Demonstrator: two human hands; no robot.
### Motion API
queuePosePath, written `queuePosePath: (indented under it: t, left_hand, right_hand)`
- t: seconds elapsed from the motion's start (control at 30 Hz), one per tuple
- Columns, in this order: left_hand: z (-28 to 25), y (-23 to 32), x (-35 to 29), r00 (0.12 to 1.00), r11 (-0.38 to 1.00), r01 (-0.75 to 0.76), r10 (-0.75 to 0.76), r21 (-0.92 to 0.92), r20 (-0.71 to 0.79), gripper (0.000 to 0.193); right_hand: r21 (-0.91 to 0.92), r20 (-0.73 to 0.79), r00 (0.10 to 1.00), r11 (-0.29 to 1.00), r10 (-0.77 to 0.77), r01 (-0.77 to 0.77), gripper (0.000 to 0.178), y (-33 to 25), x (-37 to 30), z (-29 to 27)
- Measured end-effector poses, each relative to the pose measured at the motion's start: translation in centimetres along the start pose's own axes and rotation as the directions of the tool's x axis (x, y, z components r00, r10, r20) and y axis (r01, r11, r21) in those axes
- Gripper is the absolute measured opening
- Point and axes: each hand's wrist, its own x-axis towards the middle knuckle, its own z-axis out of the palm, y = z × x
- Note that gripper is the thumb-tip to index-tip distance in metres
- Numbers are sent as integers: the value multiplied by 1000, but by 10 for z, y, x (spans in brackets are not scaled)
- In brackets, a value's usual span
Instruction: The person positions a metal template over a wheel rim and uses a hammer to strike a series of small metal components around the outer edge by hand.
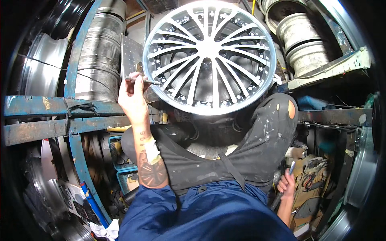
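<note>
wheel (208, 47): parked at the far middle, face to the camera, with pale slim spokes, a bright outer lip and dark gaps in between. pretty much hogging the far side tbh
left hand (133, 98): up just beside the wheel's left edge, with a narrow grip, pinching the slim tool between thumb and fingertips
slim tool (150, 82): pen-shaped, lying roughly sideways, tip pointing right at the wheel's lip. can't tell from here if actually touching
right hand (286, 185): way down at the near right, well apart from the wheel, with a curled-up grip holding the pale-tipped tool
pale-tipped tool (292, 166): poking out of the right hand toward the far side. too small to tell what kind
scissors (309, 181): red-handled, just right of the right hand, in among the clutter
left forearm (152, 174): inked, with white tape (151, 150) stuck on
trousers (193, 172): dark, paint-flecked, holed at the right knee, between wheel and blue shirt (193, 209)
left rims (96, 56): stacked up at the far left, behind the blue frame (36, 106)
right rims (302, 48): same deal at the far right, kinda grimy
baskets (116, 176): blue, near left, just left of the left forearm
</note>
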Motion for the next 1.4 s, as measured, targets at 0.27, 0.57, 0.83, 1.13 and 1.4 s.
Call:
queuePosePath:
  t: [0.27, 0.57, 0.83, 1.13, 1.4]
  left_hand:
    - [-8, -42, -2, 992, 996, 87, -88, -20, -87, 20]
    - [-13, -58, 3, 991, 992, 125, -125, 8, -41, 21]
    - [-5, -76, 11, 995, 999, 28, -32, -46, -90, 19]
    - [12, -97, 35, 977, 979, -71, 107, 191, -182, 18]
    - [9, -98, 34, 992, 894, 37, 21, 446, -125, 21]
  right_hand:
    - [295, 810, 471, 937, -350, 189, 25, -81, 0, 152]
    - [-215, 745, 504, 873, 436, -438, 15, -35, 50, 215]
    - [-88, 935, 260, 867, 241, -490, 19, -31, 70, 210]
    - [-86, 900, 340, 877, 272, -473, 18, -38, 66, 214]
    - [-64, 901, 337, 851, 274, -522, 19, -39, 69, 217]
